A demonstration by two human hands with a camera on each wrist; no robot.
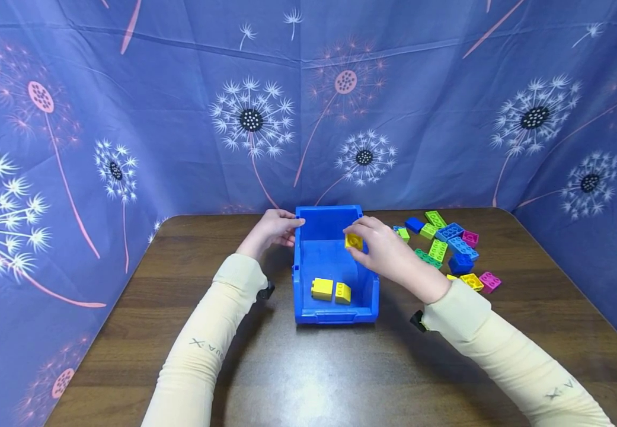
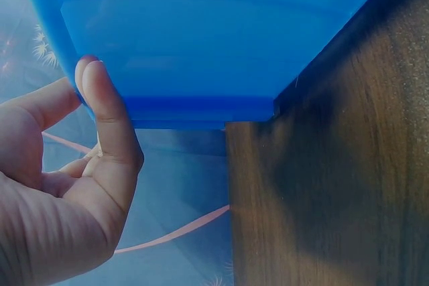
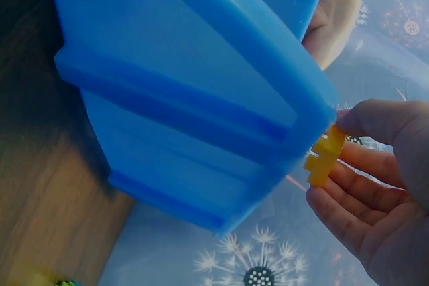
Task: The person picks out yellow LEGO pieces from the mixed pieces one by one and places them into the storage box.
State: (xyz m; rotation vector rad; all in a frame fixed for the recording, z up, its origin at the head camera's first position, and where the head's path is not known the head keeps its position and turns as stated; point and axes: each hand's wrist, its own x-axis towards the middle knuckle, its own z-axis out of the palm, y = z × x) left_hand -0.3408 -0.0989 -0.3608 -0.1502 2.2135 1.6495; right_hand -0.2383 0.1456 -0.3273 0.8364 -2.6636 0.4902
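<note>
A blue plastic bin stands in the middle of the wooden table, its low front side facing me. My left hand grips the bin's left wall near the back, the thumb over the rim. In the left wrist view the fingers lie against the wall's outer side. Above the bin's right side, my right hand pinches a yellow toy brick between thumb and fingertips. The right wrist view shows this brick's studs beside the bin rim. Inside, near the front, lie a yellow block and a yellow sloped brick.
Right of the bin, loose toy bricks lie scattered: a green brick, a dark blue brick, a yellow brick, a pink brick and several others. Part of them is behind my right forearm. A blue dandelion-print cloth hangs behind the table.
</note>
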